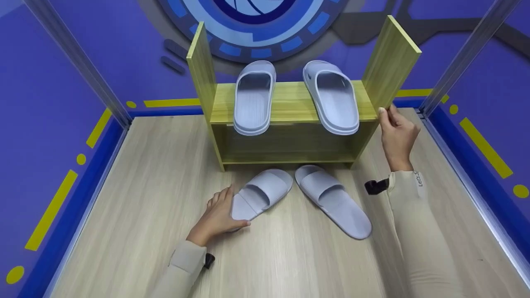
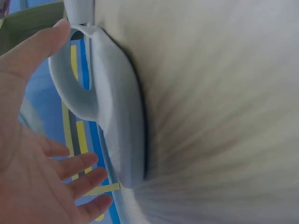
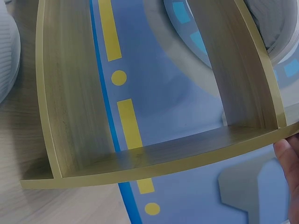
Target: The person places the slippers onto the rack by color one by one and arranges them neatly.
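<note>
On the floor lies a grey open-toe slide slipper (image 1: 265, 188), toe toward the rack. My left hand (image 1: 217, 213) is around its heel end; the left wrist view shows the fingers spread and loosely extended beside the slipper (image 2: 119, 107). Its mate, another grey slide (image 1: 337, 203), rests to the right with the heel angled outward. A yellowish wooden shoe rack (image 1: 290, 99) stands behind them. At the front edge of the rack's right side panel (image 1: 391, 62), my right hand (image 1: 398, 134) pinches the board between thumb and fingers.
Two grey closed-toe slippers, one left (image 1: 253, 103) and one right (image 1: 335, 99), sit on the rack's upper shelf with heels overhanging the front. Blue patterned walls (image 1: 62, 82) with metal corner posts enclose the wood-look floor (image 1: 165, 165) at the back and sides.
</note>
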`<state>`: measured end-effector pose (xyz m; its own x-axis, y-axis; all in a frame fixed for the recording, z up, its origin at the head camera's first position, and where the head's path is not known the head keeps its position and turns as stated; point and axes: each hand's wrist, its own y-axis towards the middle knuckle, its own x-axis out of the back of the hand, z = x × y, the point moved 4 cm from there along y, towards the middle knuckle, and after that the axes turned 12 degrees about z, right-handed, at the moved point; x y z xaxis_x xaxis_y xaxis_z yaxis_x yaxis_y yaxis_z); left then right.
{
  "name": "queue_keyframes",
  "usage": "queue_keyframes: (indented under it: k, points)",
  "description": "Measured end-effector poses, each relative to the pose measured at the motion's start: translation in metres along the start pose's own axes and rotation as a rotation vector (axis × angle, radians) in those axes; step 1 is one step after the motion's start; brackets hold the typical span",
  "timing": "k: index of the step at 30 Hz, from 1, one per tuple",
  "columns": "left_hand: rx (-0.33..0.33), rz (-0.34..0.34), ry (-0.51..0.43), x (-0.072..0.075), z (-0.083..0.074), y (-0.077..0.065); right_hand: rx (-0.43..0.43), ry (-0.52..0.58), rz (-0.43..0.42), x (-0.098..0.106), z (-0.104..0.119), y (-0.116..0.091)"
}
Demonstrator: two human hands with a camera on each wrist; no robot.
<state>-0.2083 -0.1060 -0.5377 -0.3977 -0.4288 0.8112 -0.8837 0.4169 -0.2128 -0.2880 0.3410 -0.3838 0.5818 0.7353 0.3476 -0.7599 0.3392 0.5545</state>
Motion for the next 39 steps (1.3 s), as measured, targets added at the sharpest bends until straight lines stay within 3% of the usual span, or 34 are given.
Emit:
queue_keyframes:
  k: [20, 30, 39]
  points:
    - [0.025, 0.063, 0.01, -0.012, 0.008, -0.001, -0.007, -0.015, -0.002, 0.002, -0.001, -0.001]
    - [-0.012, 0.056, 0.047, -0.01, 0.008, 0.0, 0.009, 0.015, -0.001, 0.0, 0.001, 0.001]
    - [-0.018, 0.047, 0.011, -0.011, 0.008, 0.002, 0.009, 0.024, -0.002, 0.001, 0.001, 0.0]
